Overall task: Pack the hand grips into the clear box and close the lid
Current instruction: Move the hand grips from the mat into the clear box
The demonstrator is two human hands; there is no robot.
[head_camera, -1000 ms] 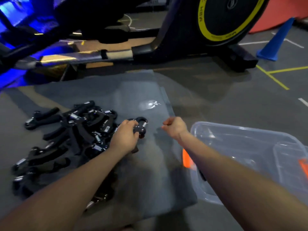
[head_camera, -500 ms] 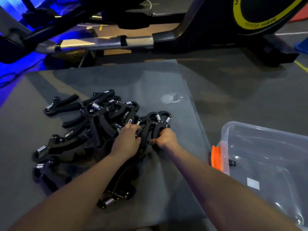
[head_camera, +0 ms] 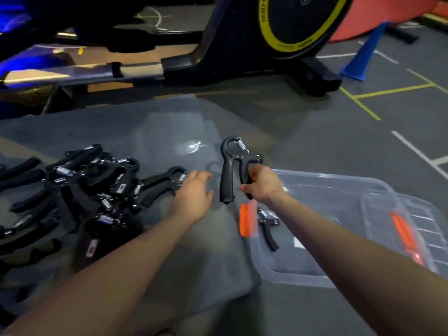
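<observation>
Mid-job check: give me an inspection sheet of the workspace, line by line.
Surface: grey mat on the floor.
Job's things: pile of hand grips on the mat; one hand grip held up; one grip in the box; clear box open, lid resting at its right side.
Clutter: nothing seen.
Grippers: right hand grips one handle; left hand open, holding nothing.
Cables: nothing seen.
Surroundings: exercise machine, blue cone.

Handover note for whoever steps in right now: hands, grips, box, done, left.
Right hand grips one hand grip, lifted beside the clear box.
Left hand open, holding nothing, next to the pile of grips on the grey mat.
Done: one grip in the box.
Left: drop the held grip in, pack the pile, close the lid, which lies at the box's right side.
</observation>
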